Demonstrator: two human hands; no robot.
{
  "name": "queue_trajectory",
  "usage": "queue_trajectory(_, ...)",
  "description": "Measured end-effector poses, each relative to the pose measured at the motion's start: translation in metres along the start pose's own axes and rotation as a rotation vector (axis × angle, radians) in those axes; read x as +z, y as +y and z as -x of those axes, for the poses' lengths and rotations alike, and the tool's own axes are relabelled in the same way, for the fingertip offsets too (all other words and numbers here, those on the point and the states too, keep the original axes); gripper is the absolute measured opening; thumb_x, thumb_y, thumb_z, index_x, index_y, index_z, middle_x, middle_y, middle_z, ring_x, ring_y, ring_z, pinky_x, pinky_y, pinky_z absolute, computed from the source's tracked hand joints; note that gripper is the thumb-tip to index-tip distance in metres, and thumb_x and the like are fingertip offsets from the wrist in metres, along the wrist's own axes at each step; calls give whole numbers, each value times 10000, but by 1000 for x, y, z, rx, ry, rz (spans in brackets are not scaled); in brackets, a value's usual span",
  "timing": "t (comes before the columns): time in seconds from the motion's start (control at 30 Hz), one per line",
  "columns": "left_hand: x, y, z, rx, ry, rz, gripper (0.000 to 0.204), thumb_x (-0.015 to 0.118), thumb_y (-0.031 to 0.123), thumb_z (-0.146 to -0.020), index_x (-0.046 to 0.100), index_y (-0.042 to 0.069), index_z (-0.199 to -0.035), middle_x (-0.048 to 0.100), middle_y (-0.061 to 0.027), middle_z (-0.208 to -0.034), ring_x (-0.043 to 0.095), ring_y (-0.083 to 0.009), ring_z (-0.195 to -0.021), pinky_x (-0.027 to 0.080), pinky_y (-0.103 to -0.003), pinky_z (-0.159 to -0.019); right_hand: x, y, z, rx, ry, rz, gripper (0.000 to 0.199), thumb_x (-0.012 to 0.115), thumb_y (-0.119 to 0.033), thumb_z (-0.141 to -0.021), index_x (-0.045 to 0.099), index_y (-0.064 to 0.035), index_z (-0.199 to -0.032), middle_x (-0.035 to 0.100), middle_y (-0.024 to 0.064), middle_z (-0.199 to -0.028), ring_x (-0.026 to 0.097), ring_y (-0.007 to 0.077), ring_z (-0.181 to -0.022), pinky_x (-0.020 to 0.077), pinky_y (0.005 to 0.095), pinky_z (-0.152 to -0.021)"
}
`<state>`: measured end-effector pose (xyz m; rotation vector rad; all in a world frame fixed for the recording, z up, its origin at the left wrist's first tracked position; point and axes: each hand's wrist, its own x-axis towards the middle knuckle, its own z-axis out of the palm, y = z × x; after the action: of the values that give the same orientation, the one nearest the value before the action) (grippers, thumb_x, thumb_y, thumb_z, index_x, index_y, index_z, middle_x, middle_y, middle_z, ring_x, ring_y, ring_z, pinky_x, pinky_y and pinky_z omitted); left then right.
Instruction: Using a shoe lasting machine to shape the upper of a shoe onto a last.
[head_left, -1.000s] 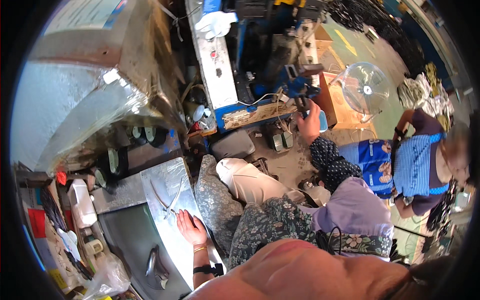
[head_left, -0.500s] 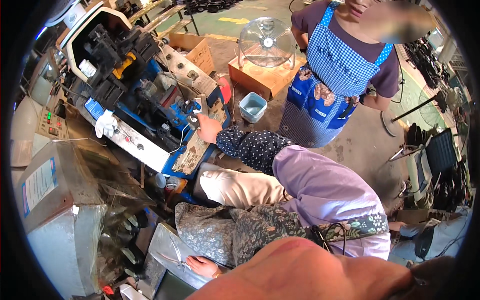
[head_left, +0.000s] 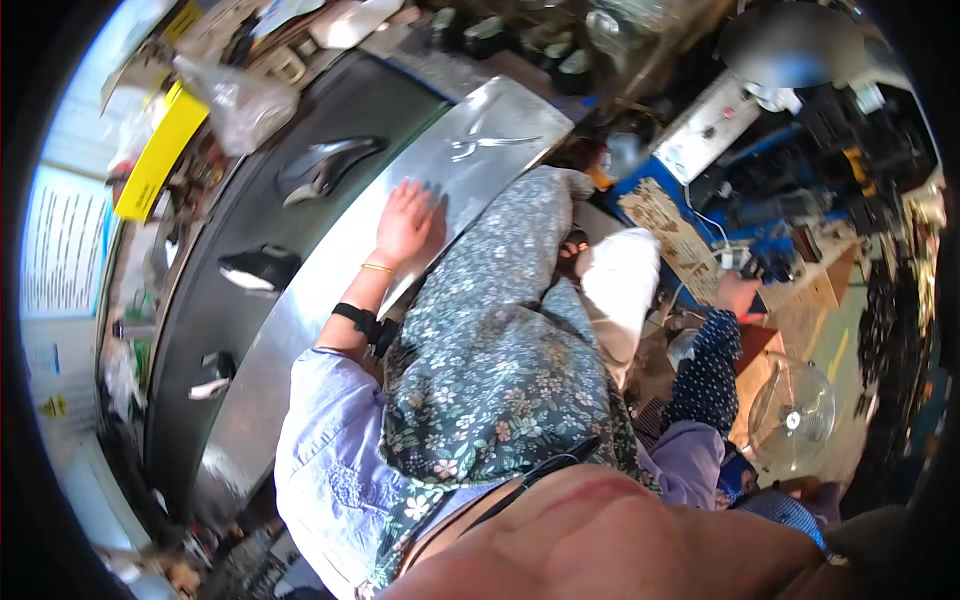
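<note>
My left hand (head_left: 405, 222) lies flat on a shiny metal ledge (head_left: 300, 305), fingers stretched out, holding nothing. Farther along the ledge is a silver pliers-like tool (head_left: 497, 141), apart from my fingers. On the dark conveyor belt (head_left: 205, 315) beside the ledge sit a grey-black shoe (head_left: 330, 166), a black shoe with a light sole (head_left: 262, 268) and a smaller dark-and-white shoe (head_left: 213, 376). Over at the right, my right hand (head_left: 737, 293) is closed at the front edge of a blue-and-black machine (head_left: 775, 165). What its fingers grip is hidden and blurred.
A round wire fan (head_left: 793, 418) stands beyond my right arm. Across the belt are a yellow sign (head_left: 162, 152) and a clear plastic bag (head_left: 240, 103). A worn wooden board (head_left: 672, 232) edges the machine. A patterned apron (head_left: 500, 350) covers my lap.
My view has swung left toward the belt, bringing the shoes into sight. My left hand still rests on the ledge, and my right hand remains at the machine.
</note>
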<state>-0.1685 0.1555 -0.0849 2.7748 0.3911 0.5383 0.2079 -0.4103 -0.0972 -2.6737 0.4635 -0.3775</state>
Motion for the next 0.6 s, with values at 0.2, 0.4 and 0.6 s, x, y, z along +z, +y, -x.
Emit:
queue_trajectory(0.2, -36, -76, 29, -445, 293, -361, 682, 723, 247, -788, 484, 27, -1387, 446, -266, -1441, 371, -482, -1350, 311, -516, -1137, -27, 16, -14, -2, -8, 13, 755, 673, -326, -812, 356, 53, -1383, 592, 291, -1247, 591, 441, -1134, 470, 488, -973)
queue_trajectory(0.4, -57, -108, -60, -203, 84, -420, 702, 720, 321, -817, 458, 44, -1406, 386, -232, -1498, 327, -457, -1382, 301, -515, -1141, -5, 50, 12, -154, -40, -413, 634, 699, -162, -839, 419, 57, -1364, 540, 275, -1314, 512, 409, -1238, 388, 432, -1067)
queue_trajectory(0.6, -17, -101, -137, -168, -142, -583, 547, 408, 531, -989, 665, 93, -1193, 663, -144, -1199, 603, -348, -1134, 420, -539, -1003, -41, 41, 193, 17, -52, -639, 531, 666, -155, -860, 494, 33, -1327, 533, 245, -1330, 521, 401, -1225, 433, 435, -1016)
